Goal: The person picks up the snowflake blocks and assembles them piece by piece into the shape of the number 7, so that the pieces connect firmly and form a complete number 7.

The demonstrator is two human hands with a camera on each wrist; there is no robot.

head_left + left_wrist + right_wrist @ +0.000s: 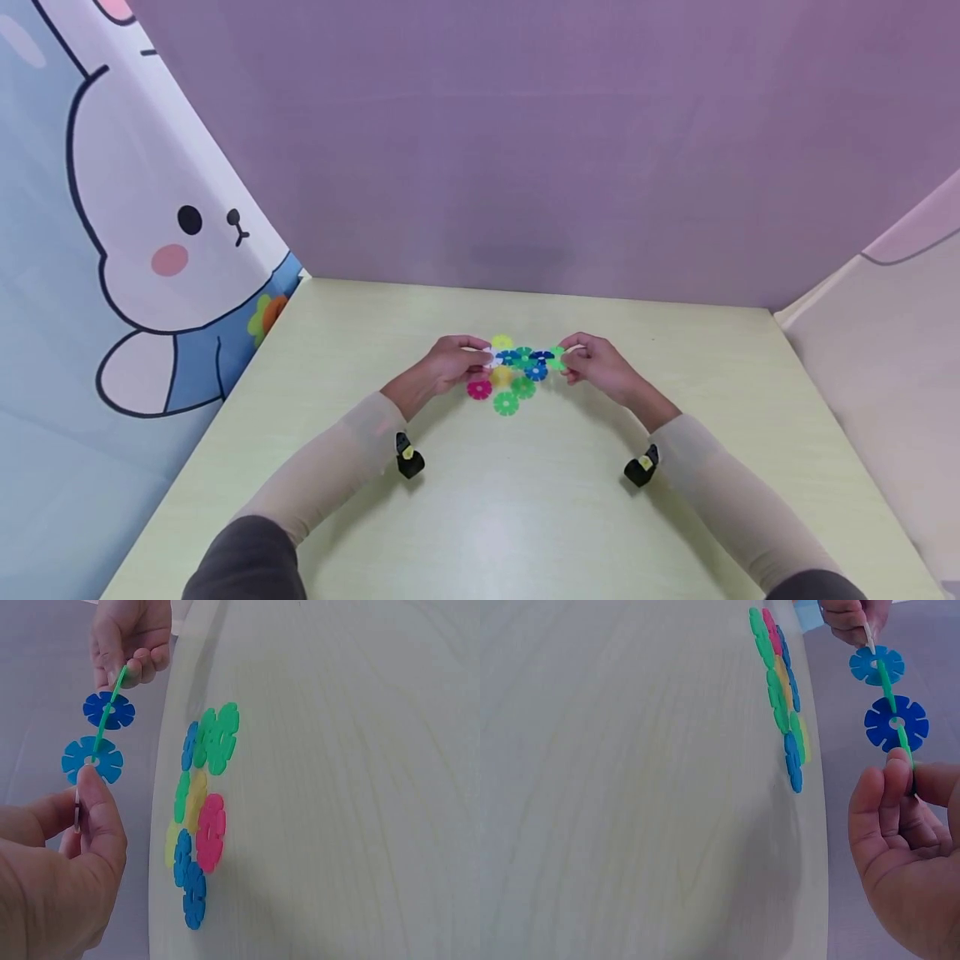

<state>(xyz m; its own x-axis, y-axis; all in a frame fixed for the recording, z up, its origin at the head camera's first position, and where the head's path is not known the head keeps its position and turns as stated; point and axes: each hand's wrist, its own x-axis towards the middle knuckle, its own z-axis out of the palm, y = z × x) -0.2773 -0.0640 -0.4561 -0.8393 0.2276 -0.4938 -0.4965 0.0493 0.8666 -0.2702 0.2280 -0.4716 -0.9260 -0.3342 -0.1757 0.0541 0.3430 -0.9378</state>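
Observation:
Above the table, both hands hold a chain of slotted plastic flower discs joined edge to edge. The left hand (453,364) pinches the white disc (869,634) at one end between thumb and fingers. After it come a light blue disc (111,760), a green disc (101,731) set crosswise, and a dark blue disc (880,729). At the other end the right hand (602,367) pinches a bright green disc (904,741), partly covered by its fingertips. In the wrist views, the crosswise discs appear nearly edge-on.
Loose discs lie flat in a cluster on the pale table (517,500) beneath the chain: a pink one (479,389), several green (506,404), yellow (196,801) and blue (194,896). A purple backdrop (525,150) rises behind the table; a rabbit-print cloth (135,208) hangs at left.

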